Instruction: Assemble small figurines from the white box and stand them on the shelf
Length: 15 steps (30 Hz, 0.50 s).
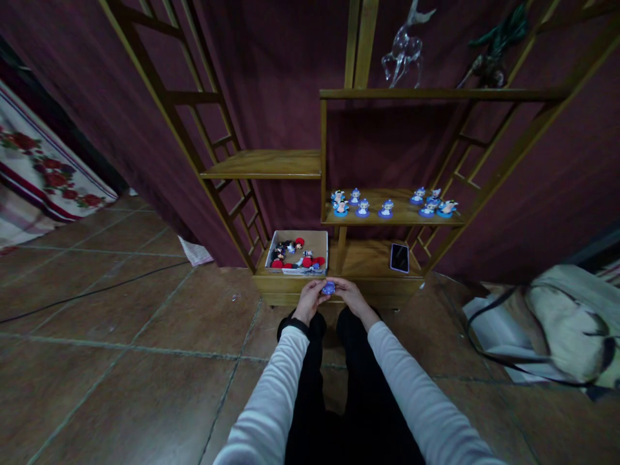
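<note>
Between my two hands is a small purple figurine [329, 288], its round purple part turned up toward me. My left hand [310, 299] pinches it from the left, and the fingers of my right hand [349, 294] close on its right side. Just beyond my hands, a shallow cardboard box [314, 240] on the bottom shelf holds several small figurines, many with red parts. On the shelf above to the right stand several blue and purple figurines, among them a purple one [386, 208] near the middle and a pink and blue one [447, 207] at the right end.
A phone [400, 258] lies on the bottom shelf at right. The wooden shelf unit [271, 163] carries a glass deer [405, 51] and a dark green statue [494, 55] up high. A pale bag [566, 316] rests on the floor at right; a black cable [97, 289] crosses the tiles at left.
</note>
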### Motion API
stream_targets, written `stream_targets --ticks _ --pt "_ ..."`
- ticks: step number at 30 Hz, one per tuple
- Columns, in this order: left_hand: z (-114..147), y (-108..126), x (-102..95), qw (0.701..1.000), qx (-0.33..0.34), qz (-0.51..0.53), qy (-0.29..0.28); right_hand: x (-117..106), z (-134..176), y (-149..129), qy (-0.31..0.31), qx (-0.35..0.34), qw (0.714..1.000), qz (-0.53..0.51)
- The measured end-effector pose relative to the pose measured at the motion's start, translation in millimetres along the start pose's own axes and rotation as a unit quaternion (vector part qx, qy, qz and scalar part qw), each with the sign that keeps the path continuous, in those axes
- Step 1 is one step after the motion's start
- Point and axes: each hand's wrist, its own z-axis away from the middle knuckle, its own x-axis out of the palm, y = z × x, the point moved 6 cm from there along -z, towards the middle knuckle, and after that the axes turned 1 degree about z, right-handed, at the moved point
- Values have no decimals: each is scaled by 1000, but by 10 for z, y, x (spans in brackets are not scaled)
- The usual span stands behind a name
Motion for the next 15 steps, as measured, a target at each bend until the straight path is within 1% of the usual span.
stream_targets --ticks 4,10,15 --pt "-9 3 -3 1000 -5 -5 -2 -3 8 6 -15 16 1000 4" --pt "-4 12 -12 1000 17 2 -4 -41 10 33 13 39 999 -4" --pt "5 12 -22 1000 15 9 -2 -32 9 36 24 45 998 -20"
